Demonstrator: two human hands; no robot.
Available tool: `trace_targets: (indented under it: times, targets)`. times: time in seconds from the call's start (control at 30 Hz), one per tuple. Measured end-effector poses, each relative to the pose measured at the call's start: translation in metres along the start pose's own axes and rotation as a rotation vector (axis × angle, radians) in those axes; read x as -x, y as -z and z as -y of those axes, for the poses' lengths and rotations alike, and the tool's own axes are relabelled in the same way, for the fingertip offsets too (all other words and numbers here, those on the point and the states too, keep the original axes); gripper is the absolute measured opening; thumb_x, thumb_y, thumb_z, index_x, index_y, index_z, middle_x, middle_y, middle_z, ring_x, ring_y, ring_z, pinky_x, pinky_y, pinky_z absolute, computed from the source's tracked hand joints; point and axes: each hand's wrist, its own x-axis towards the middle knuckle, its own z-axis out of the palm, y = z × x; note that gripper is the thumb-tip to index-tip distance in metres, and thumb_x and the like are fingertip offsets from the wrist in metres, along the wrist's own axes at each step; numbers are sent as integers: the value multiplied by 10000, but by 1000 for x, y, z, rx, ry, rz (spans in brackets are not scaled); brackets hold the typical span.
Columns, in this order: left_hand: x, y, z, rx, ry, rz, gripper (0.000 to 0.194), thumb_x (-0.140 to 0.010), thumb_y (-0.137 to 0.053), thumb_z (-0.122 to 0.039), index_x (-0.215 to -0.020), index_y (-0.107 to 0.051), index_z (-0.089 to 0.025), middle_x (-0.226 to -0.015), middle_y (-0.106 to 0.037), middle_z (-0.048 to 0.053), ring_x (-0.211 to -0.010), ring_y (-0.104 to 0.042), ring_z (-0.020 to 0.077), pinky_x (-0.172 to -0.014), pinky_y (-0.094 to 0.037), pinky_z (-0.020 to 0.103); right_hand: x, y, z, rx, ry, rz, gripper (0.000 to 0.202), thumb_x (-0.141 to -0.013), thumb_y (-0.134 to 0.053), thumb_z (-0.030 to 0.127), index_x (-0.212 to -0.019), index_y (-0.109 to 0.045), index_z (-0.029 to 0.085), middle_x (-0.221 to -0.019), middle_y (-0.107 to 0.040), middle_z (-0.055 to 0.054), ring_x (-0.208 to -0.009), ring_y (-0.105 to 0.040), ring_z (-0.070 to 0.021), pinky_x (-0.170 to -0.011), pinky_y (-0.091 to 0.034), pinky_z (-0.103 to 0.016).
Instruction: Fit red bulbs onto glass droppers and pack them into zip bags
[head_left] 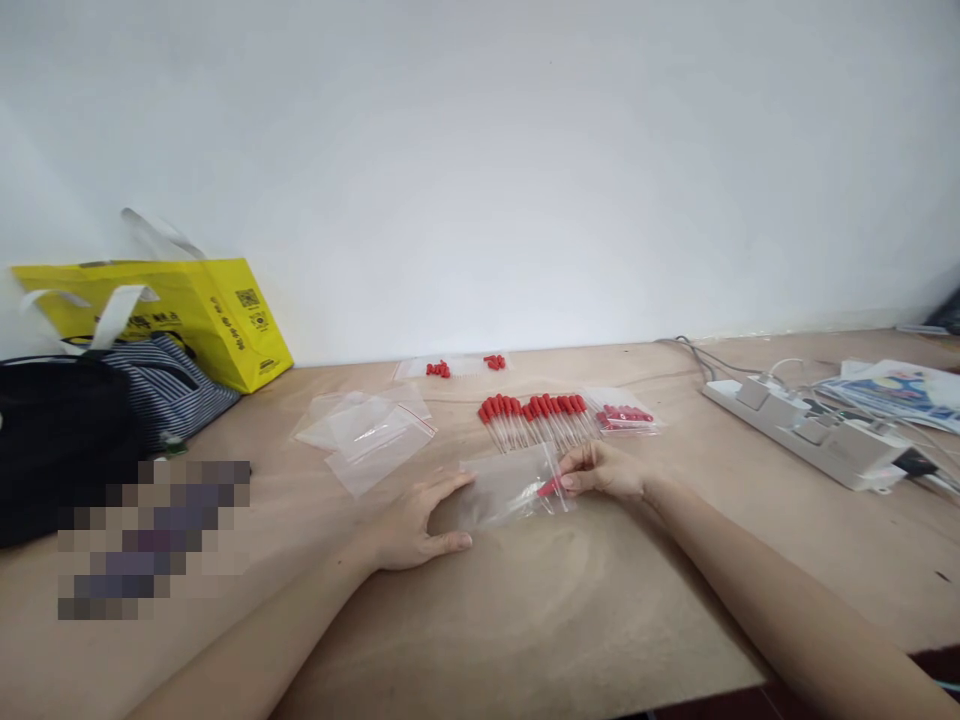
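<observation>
A clear zip-lock bag lies flat on the table before me. My left hand rests at the bag's left end, thumb and fingers spread apart, with the fingertips at its edge. At the right end, my right hand pinches the red bulb of a glass dropper; its pale tube lies within the bag's outline. Just beyond the bag, several red-bulbed droppers lie side by side in a row. A filled bag of red-bulbed droppers sits to their right.
Several flat plastic bags overlap at left. Farther back are bags with red-ended items. A yellow bag, a striped pouch and a black bag stand left. A power strip and papers lie right.
</observation>
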Motion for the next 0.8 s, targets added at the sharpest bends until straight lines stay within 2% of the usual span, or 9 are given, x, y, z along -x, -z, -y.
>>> trace_targets:
  times: [0.1, 0.33, 0.5, 0.6, 0.67, 0.8]
  targets:
    - [0, 0, -4, -4, -1, 3, 638, -727, -515, -526, -1274, -343, -245, -1331, -362, 59, -1211, -324, 259, -997, -275, 426, -1, -1, 0, 60, 9, -20, 205, -516, -723, 300, -639, -664, 147, -570, -612, 13, -531, -531, -91, -584, -438, -246]
    - [-2, 1, -4, -41, -23, -2, 634, -716, -528, -527, -1255, -366, -235, -1305, -398, 64, -1184, -359, 259, -973, -306, 434, -9, -21, -5, 130, 48, -153, 232, -443, -759, 308, -521, -626, 135, -501, -576, 19, -486, -486, -78, -505, -383, -213]
    - [-3, 1, -5, -154, -64, -103, 618, -666, -574, -529, -1179, -463, -203, -1192, -508, 84, -1110, -431, 279, -949, -320, 459, -13, -29, -12, 192, 106, -194, 294, -380, -780, 325, -474, -573, 138, -502, -566, 16, -481, -475, -85, -476, -358, -212]
    - [-6, 0, -8, -152, -113, -166, 582, -669, -582, -509, -1146, -498, -184, -1159, -528, 88, -1106, -435, 270, -957, -320, 442, -16, -33, -14, 238, 126, -193, 308, -396, -775, 337, -481, -550, 144, -478, -520, 38, -463, -437, -71, -444, -322, -197]
    - [-9, -2, -9, -112, -146, -142, 540, -720, -546, -475, -1178, -474, -196, -1223, -480, 79, -1151, -398, 249, -976, -312, 412, -16, -34, -14, 291, 160, -176, 290, -447, -754, 352, -505, -558, 146, -492, -501, 43, -464, -421, -63, -442, -317, -191]
    - [-11, -6, -10, -71, -130, 6, 445, -810, -450, -418, -1225, -425, -259, -1317, -387, 43, -1203, -348, 219, -996, -289, 408, -13, -32, -10, 357, 208, -125, 221, -560, -681, 350, -598, -603, 147, -572, -529, 24, -499, -438, -67, -467, -342, -191]
